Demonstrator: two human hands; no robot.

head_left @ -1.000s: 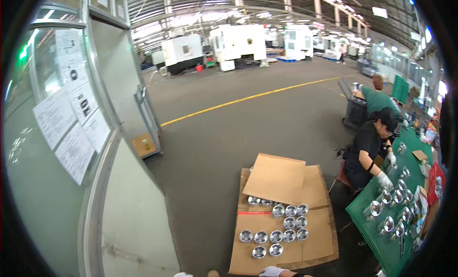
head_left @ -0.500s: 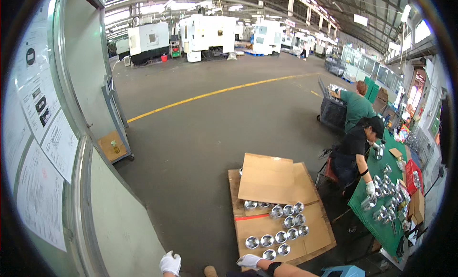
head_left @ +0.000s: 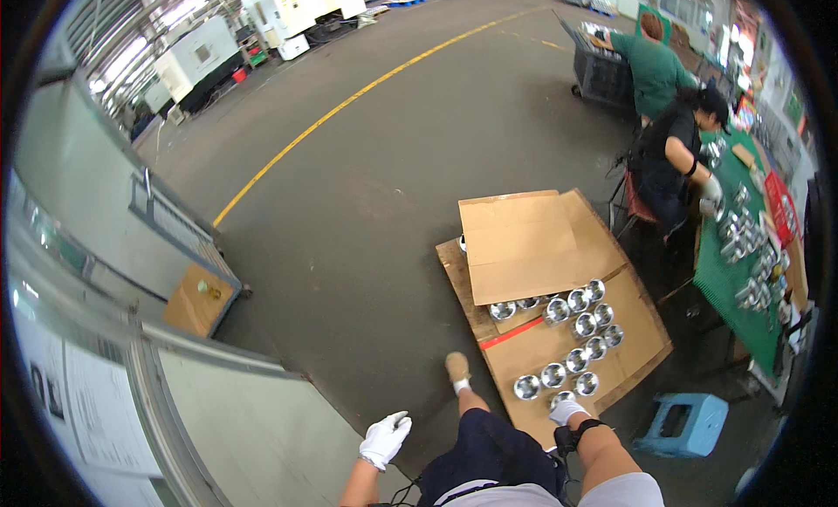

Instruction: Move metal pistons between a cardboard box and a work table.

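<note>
My right hand (head_left: pixel 568 411), in a white glove, reaches down to a shiny round metal cup (head_left: pixel 560 398) at the near edge of the cardboard (head_left: pixel 524 415). Its fingers close on the cup's near rim and are partly hidden. Several more such metal cups (head_left: pixel 552 375) stand on the same cardboard with their open ends up, some partly under a second cardboard sheet (head_left: pixel 519 245). My left hand (head_left: pixel 385 438), also gloved in white, hangs in the air left of my body. It holds nothing, and its fingers are stretched and slightly apart.
A pallet (head_left: pixel 458 276) carries the cardboard. To its right are a blue stool (head_left: pixel 685 424) and a green-topped table (head_left: pixel 742 311) with metal parts, where a person in black (head_left: pixel 668 149) sits. Another person in green (head_left: pixel 650 66) stands by a dark cart (head_left: pixel 602 75). A pale partition (head_left: pixel 253 411) runs at left.
The view has tilted down and turned. My right hand has moved from beside the cardboard onto the nearest metal cup. My left hand stays empty; the seated person's gloved hand has shifted at the table.
</note>
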